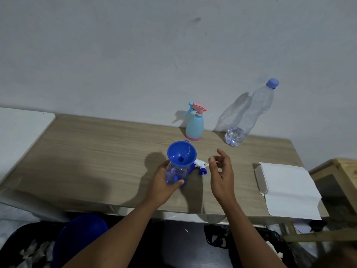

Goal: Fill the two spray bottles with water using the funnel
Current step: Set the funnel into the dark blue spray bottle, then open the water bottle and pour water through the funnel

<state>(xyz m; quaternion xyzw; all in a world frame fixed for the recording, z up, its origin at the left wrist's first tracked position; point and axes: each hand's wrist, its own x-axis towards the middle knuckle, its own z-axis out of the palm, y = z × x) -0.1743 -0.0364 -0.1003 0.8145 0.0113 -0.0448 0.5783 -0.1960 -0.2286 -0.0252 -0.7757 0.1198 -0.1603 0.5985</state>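
Left hand [161,183] gripping clear bottle [174,174] under funnel [181,154]; right hand [222,176] relaxed, empty. Light, probably tippy; best held low.

Both bare forearms reach in from the bottom edge, the left hand [161,183] wrapped round the clear spray bottle [173,174] with its thumb across the front, the right hand [222,176] hovering beside it, palm inward, fingers loosely curled, empty.

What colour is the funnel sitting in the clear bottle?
The funnel is bright blue, seen in the head view.
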